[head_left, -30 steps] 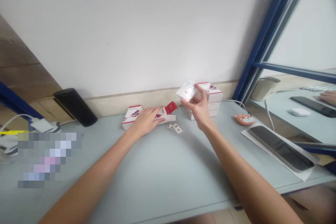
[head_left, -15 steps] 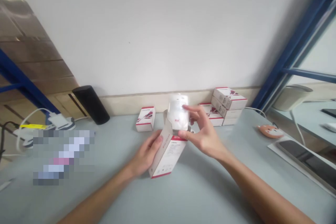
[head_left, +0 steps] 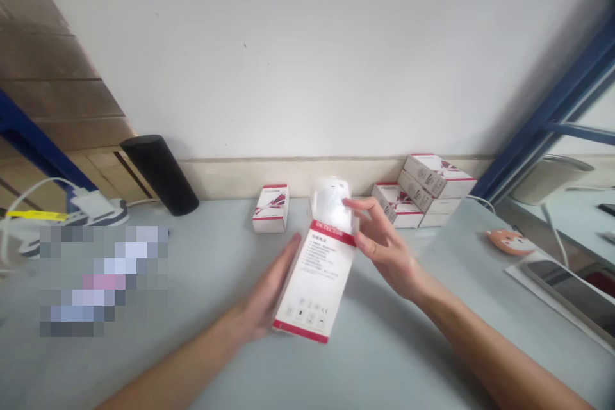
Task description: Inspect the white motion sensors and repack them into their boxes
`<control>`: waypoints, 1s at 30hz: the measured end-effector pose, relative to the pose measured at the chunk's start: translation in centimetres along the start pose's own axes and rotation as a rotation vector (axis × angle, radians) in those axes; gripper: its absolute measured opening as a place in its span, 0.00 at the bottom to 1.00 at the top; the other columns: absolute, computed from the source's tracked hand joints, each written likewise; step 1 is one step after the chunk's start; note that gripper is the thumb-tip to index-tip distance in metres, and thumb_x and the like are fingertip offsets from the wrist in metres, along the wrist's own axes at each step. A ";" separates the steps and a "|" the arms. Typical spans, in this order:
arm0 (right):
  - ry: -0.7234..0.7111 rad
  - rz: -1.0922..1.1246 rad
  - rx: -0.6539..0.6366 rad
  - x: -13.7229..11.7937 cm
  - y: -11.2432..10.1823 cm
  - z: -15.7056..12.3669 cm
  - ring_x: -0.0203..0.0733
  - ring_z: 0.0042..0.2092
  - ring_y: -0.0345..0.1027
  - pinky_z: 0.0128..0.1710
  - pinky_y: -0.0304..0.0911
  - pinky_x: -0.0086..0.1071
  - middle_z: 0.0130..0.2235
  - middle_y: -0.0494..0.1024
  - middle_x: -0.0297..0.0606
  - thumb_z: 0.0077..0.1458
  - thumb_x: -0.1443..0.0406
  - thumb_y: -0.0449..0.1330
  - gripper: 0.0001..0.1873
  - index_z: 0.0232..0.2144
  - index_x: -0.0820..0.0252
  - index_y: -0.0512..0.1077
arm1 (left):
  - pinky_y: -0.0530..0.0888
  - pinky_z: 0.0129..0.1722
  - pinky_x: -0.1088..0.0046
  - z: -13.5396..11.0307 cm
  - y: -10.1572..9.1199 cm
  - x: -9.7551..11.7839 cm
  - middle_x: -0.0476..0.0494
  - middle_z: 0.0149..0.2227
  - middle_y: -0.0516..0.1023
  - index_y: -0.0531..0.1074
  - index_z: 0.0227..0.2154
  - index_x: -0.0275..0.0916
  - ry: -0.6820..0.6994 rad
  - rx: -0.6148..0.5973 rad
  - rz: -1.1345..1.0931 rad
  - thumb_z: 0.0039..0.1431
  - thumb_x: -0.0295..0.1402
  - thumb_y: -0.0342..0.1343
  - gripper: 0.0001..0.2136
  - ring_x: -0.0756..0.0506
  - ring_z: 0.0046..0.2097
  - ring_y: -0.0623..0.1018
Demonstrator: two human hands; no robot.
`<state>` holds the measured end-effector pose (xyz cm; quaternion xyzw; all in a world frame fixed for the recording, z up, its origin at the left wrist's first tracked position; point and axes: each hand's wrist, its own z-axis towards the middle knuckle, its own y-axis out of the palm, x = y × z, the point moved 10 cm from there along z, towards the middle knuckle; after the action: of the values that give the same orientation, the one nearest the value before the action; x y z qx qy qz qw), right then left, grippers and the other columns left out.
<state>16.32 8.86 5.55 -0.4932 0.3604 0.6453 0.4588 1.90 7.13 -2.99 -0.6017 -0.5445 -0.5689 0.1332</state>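
Left hand (head_left: 266, 291) grasping tilted box (head_left: 316, 285) along side; right hand (head_left: 390, 255) (index extended) touching white device (head_left: 331, 196), grip unclear.

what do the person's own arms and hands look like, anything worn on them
The left hand and right hand are both ungloved. Both forearms are slender and bare as far as they show, with no sleeve, watch or bracelet in view. Some fingers are hidden, so rings can't be ruled out.
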 end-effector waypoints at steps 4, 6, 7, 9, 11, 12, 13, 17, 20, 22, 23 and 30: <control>-0.054 -0.202 0.035 -0.6 0.4 -0.1 0.51 0.55 0.69 0.56 0.66 0.50 0.56 0.73 0.38 0.66 0.49 0.61 0.13 0.46 0.46 0.70 | 0.77 0.45 0.65 0.2 -0.8 1.2 0.39 0.49 0.84 0.79 0.55 0.44 0.064 0.045 -0.025 0.65 0.61 0.52 0.30 0.39 0.48 0.83; -0.111 -0.263 0.079 -1.1 0.5 -0.2 0.50 0.56 0.67 0.58 0.65 0.50 0.57 0.71 0.38 0.67 0.51 0.61 0.12 0.47 0.45 0.69 | 0.77 0.48 0.65 0.2 -0.8 1.7 0.39 0.51 0.84 0.78 0.56 0.44 0.092 0.042 -0.023 0.65 0.61 0.52 0.29 0.38 0.50 0.83; -0.139 -0.279 0.118 -1.2 0.3 -0.3 0.50 0.56 0.67 0.59 0.64 0.50 0.58 0.71 0.38 0.67 0.52 0.61 0.13 0.51 0.43 0.68 | 0.77 0.49 0.64 0.2 -0.8 1.7 0.39 0.51 0.84 0.78 0.56 0.44 0.088 0.043 -0.023 0.65 0.61 0.52 0.30 0.38 0.50 0.83; -0.176 -0.310 0.185 -1.3 -0.2 -0.4 0.50 0.57 0.66 0.60 0.64 0.51 0.58 0.70 0.38 0.67 0.53 0.61 0.22 0.59 0.39 0.62 | 0.77 0.50 0.64 0.2 -1.0 1.6 0.39 0.51 0.84 0.78 0.56 0.44 0.085 0.052 0.003 0.66 0.62 0.51 0.30 0.38 0.51 0.83; -0.189 -0.359 0.189 -1.3 -0.4 -0.3 0.51 0.58 0.65 0.61 0.63 0.51 0.59 0.70 0.39 0.66 0.53 0.61 0.26 0.63 0.38 0.61 | 0.77 0.50 0.64 0.2 -1.1 1.8 0.39 0.49 0.85 0.78 0.56 0.44 0.113 0.054 0.058 0.67 0.61 0.50 0.30 0.38 0.50 0.83; -0.194 -0.386 0.176 -1.3 -0.4 -0.2 0.51 0.58 0.65 0.62 0.63 0.52 0.58 0.70 0.39 0.67 0.53 0.61 0.24 0.62 0.39 0.64 | 0.77 0.49 0.64 0.1 -1.0 2.0 0.38 0.49 0.85 0.78 0.55 0.43 0.134 0.045 0.086 0.67 0.60 0.50 0.29 0.38 0.49 0.83; -0.201 -0.410 0.167 -1.5 -0.4 -0.2 0.52 0.58 0.65 0.62 0.62 0.53 0.57 0.70 0.40 0.67 0.52 0.61 0.21 0.59 0.40 0.67 | 0.77 0.48 0.64 0.1 -0.9 2.1 0.38 0.48 0.85 0.79 0.54 0.42 0.154 0.035 0.111 0.67 0.60 0.50 0.29 0.38 0.48 0.83; -0.208 -0.473 0.153 -2.4 -0.6 -0.3 0.54 0.59 0.63 0.62 0.62 0.55 0.52 0.67 0.42 0.67 0.51 0.59 0.11 0.46 0.44 0.76 | 0.77 0.44 0.65 0.0 -1.1 2.8 0.37 0.44 0.86 0.81 0.49 0.40 0.210 0.054 0.216 0.67 0.61 0.50 0.29 0.39 0.44 0.83; -0.227 -0.537 0.091 -3.0 0.0 -0.5 0.56 0.61 0.60 0.66 0.55 0.60 0.52 0.67 0.42 0.68 0.52 0.58 0.14 0.34 0.49 0.78 | 0.76 0.43 0.65 -0.3 -1.4 3.3 0.39 0.44 0.86 0.79 0.49 0.42 0.256 0.102 0.319 0.64 0.60 0.55 0.27 0.38 0.44 0.83; -0.263 -0.574 0.059 -3.6 0.5 -0.6 0.57 0.61 0.61 0.68 0.50 0.62 0.52 0.69 0.42 0.69 0.53 0.58 0.17 0.30 0.50 0.77 | 0.77 0.45 0.64 -0.5 -1.4 3.6 0.40 0.47 0.85 0.78 0.52 0.43 0.284 0.113 0.362 0.63 0.59 0.58 0.27 0.37 0.47 0.83; -0.278 -0.572 0.061 -3.9 0.5 -0.7 0.56 0.60 0.62 0.68 0.51 0.62 0.52 0.69 0.42 0.69 0.54 0.58 0.16 0.32 0.49 0.79 | 0.77 0.46 0.63 -0.5 -1.5 3.7 0.39 0.49 0.85 0.76 0.54 0.43 0.293 0.119 0.364 0.62 0.59 0.58 0.28 0.36 0.49 0.82; -0.099 -0.158 0.064 -1.2 0.6 -0.1 0.50 0.56 0.71 0.57 0.71 0.49 0.58 0.72 0.41 0.67 0.52 0.61 0.30 0.67 0.38 0.59 | 0.72 0.62 0.55 -0.3 -1.6 4.1 0.42 0.65 0.74 0.69 0.60 0.50 0.319 0.063 0.292 0.67 0.53 0.57 0.24 0.34 0.64 0.74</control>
<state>15.93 8.27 6.69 -0.4727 0.3179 0.6188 0.5408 -0.49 9.56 -0.26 -0.5720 -0.4411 -0.6143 0.3176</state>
